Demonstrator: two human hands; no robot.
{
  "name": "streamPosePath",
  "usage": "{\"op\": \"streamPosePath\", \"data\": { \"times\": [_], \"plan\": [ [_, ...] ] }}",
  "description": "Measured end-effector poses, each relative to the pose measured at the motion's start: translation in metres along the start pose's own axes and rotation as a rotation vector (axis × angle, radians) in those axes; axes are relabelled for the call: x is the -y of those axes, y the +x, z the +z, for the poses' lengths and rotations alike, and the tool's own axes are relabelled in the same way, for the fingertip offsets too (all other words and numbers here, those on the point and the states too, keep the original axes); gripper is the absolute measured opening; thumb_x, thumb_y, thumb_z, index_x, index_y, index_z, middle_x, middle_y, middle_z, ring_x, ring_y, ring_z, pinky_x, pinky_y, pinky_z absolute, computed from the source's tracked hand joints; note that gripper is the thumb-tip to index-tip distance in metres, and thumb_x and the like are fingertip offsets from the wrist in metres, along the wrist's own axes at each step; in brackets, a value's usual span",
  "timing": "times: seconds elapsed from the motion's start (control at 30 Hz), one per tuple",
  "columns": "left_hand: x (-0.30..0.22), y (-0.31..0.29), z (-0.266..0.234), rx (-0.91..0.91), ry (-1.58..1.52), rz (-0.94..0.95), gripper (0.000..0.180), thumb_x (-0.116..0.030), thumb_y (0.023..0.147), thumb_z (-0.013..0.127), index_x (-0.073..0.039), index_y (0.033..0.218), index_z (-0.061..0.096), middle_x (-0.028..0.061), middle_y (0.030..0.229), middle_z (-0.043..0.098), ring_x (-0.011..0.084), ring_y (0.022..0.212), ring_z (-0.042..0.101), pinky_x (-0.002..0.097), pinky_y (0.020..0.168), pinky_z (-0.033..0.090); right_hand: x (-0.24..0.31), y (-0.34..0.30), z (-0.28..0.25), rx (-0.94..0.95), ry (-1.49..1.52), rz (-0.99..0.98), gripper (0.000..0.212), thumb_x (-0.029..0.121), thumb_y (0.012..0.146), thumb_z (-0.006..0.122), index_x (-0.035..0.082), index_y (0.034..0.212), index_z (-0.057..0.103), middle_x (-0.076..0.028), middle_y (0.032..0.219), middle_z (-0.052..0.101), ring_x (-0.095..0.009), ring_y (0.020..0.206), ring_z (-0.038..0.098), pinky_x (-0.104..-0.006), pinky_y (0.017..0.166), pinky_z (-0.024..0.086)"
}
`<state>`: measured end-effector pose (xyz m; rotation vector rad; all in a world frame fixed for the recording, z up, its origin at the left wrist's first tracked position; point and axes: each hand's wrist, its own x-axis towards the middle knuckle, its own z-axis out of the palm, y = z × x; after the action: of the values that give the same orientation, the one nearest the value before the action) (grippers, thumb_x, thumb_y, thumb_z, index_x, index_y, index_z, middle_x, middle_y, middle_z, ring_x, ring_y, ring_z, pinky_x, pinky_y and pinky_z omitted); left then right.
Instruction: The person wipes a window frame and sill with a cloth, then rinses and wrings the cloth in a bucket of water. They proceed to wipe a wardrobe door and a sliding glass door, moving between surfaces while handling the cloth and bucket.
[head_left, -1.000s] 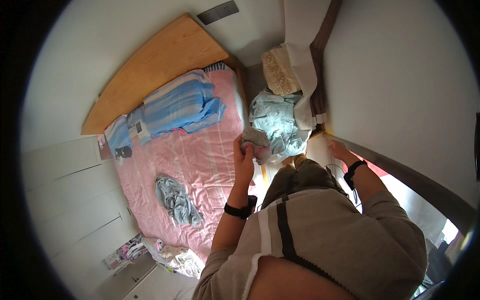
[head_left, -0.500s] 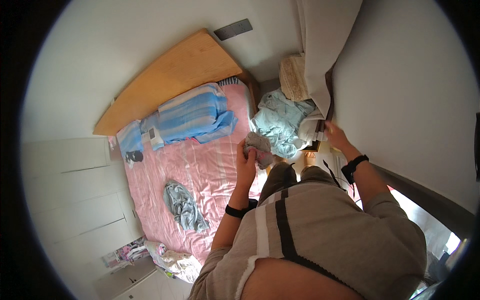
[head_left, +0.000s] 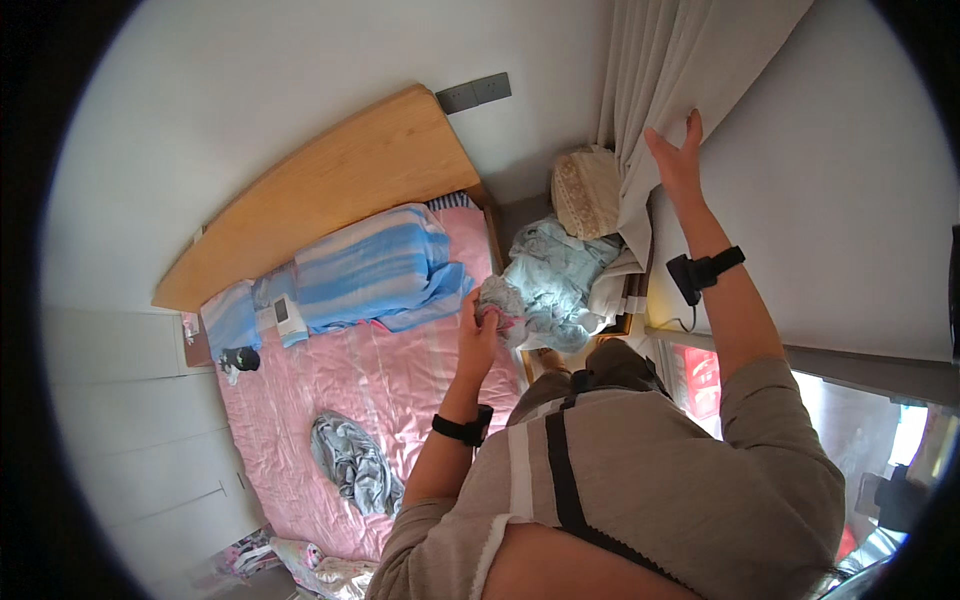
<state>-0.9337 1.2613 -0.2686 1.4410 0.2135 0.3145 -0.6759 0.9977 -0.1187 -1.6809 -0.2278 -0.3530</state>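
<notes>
My left hand [head_left: 476, 340] grips a bunched grey cloth [head_left: 501, 298] with a bit of pink on it, over the bed's near right edge. Stretched out to the upper right, my right hand [head_left: 679, 166] has its fingers spread and lies at the beige curtain [head_left: 655, 105]; whether it presses on the fabric I cannot tell. Beneath the curtain are a pale green crumpled cloth [head_left: 555, 265] and a tan patterned cushion [head_left: 586, 192], just beyond the grey cloth.
The bed has a pink sheet [head_left: 290, 400], a wooden headboard [head_left: 340, 185], a folded blue-striped quilt [head_left: 375, 265] and a crumpled grey garment [head_left: 352, 465]. A small white box [head_left: 290, 318] lies by the quilt. White cabinets [head_left: 130, 430] stand along the left.
My right hand has risen from beside the curtain's lower end to higher up on it, fingers now spread. My left hand keeps the grey cloth and has shifted slightly left and down.
</notes>
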Motion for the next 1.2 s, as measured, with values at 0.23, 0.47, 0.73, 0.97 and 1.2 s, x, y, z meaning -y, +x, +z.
{"op": "streamPosePath", "data": {
  "times": [0.23,0.47,0.73,0.97,1.2],
  "plan": [
    [0.022,-0.014,-0.061,-0.093,0.023,-0.022,0.041,-0.004,0.094,0.048,-0.004,0.135,0.041,0.0075,0.109,0.054,0.0135,0.094,0.054,0.0290,0.077,0.052,-0.009,-0.015,0.033,-0.023,0.041,-0.056,0.102,0.036,0.083,0.073,0.004,0.151,0.003,-0.018,0.155,0.009,-0.034,0.133,0.038,-0.0407,0.101,0.043],
    [0.022,0.011,-0.040,0.025,0.104,-0.028,0.038,-0.004,0.095,0.047,-0.001,0.133,0.040,0.0091,0.107,0.054,0.0133,0.088,0.056,0.0288,0.075,0.053,0.005,-0.003,0.004,-0.087,-0.087,-0.085,0.100,0.035,0.083,0.073,0.004,0.151,0.006,-0.021,0.152,0.013,-0.034,0.130,0.040,-0.0401,0.101,0.043],
    [0.010,0.023,0.020,0.056,0.014,-0.036,0.040,-0.002,0.094,0.046,-0.002,0.133,0.040,0.0084,0.106,0.054,0.0135,0.085,0.056,0.0293,0.073,0.054,0.004,0.096,-0.007,-0.372,-0.646,-0.361,0.100,0.051,0.080,0.070,0.001,0.148,0.016,-0.023,0.151,0.016,-0.038,0.123,0.046,-0.0453,0.094,0.047],
    [0.029,-0.011,0.026,-0.030,0.223,-0.049,0.040,-0.006,0.096,0.049,-0.002,0.135,0.040,0.0041,0.102,0.053,0.0107,0.086,0.053,0.0264,0.073,0.051,-0.098,0.113,-0.062,0.129,-0.458,0.382,0.073,0.050,0.086,0.061,0.002,0.136,0.039,-0.017,0.115,0.060,-0.032,0.087,0.064,-0.0411,0.074,0.054],
    [0.030,-0.010,0.060,-0.068,0.207,-0.108,0.042,-0.005,0.094,0.049,0.001,0.135,0.041,0.0094,0.116,0.054,0.0160,0.101,0.053,0.0273,0.089,0.043,-0.132,0.095,-0.058,0.160,-0.364,0.365,0.046,0.032,0.093,0.057,0.005,0.130,0.051,-0.012,0.114,0.061,-0.023,0.089,0.066,-0.0354,0.068,0.057]
  ]
}}
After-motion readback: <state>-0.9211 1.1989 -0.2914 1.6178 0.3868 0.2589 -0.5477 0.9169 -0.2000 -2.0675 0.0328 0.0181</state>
